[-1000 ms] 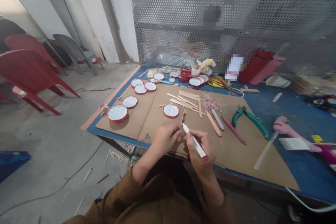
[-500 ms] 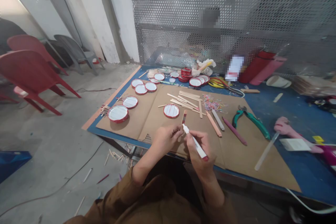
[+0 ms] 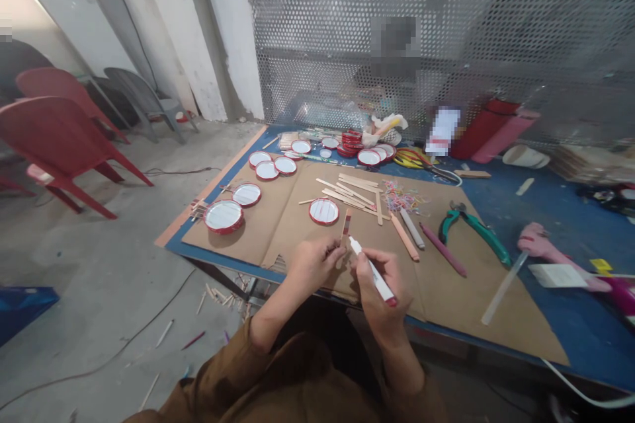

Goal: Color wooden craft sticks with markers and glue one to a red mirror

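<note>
Between the fingertips of my left hand [image 3: 317, 261] a flat wooden craft stick [image 3: 346, 223] stands upright, its upper part coloured dark red. My right hand [image 3: 384, 281] is closed round a white marker [image 3: 375, 272] with a red end; its tip sits close beside the stick, and I cannot tell if they touch. Just beyond lies a round red-rimmed lid [image 3: 324, 211] with a white inside. Several bare craft sticks [image 3: 350, 192] are scattered behind it, next to a heap of small coloured rubber bands [image 3: 399, 195].
Cardboard [image 3: 282, 211] covers much of the blue table [image 3: 555, 211]. To the right lie coloured sticks [image 3: 405, 238], green-handled pliers [image 3: 476, 228] and a pink glue gun [image 3: 546, 244]. Lids with sticks attached [image 3: 223, 216] are at the left. A perforated metal panel [image 3: 317, 33] rises behind.
The marker in my right hand has shifted slightly right and down, its tip drawing away from the craft stick. My left hand stays nearly still with the stick.
</note>
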Motion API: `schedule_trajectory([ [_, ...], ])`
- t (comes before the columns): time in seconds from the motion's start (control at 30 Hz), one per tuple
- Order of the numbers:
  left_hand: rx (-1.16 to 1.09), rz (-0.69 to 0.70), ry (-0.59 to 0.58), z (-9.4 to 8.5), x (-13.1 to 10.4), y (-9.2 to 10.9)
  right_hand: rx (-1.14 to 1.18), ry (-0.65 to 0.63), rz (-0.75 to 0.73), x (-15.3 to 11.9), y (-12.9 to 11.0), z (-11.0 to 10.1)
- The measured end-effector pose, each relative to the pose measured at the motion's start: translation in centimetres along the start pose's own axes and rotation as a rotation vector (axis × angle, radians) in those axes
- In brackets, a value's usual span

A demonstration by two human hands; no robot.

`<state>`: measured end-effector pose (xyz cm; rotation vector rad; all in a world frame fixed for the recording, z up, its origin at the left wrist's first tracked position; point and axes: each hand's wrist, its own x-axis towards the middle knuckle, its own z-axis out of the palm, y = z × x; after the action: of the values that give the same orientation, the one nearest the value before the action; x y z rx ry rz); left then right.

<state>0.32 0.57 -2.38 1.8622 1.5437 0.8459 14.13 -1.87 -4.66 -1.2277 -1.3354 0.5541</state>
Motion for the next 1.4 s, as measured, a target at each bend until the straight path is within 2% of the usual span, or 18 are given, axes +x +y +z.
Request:
schedule_trajectory([
  [0.13,0.000,-0.020,-0.006,0.02,0.01,0.03,0.027,0.052,0.005,-0.10,-0.08,-0.04],
  [0.43,-0.016,0.024,-0.002,-0.07,0.00,0.07,0.005,-0.034,-0.024,-0.05,0.37,-0.04],
  [0.6,0.009,-0.008,-0.006,-0.03,0.01,0.00,-0.006,0.021,-0.037,0.03,0.16,-0.03],
  [0.73,-0.008,0.013,-0.011,-0.08,0.06,0.06,0.003,-0.003,-0.025,-0.02,0.07,0.02],
  [0.87,0.030,0.008,-0.003,-0.06,0.03,0.09,0.025,0.031,-0.020,-0.09,0.38,0.05],
  [1.13,0.003,-0.008,-0.029,-0.31,-0.06,0.35,0.010,-0.030,-0.022,-0.05,0.57,-0.04],
  [1.4,-0.003,-0.011,-0.021,-0.18,0.01,0.20,-0.003,-0.006,-0.035,0.12,0.26,0.03],
])
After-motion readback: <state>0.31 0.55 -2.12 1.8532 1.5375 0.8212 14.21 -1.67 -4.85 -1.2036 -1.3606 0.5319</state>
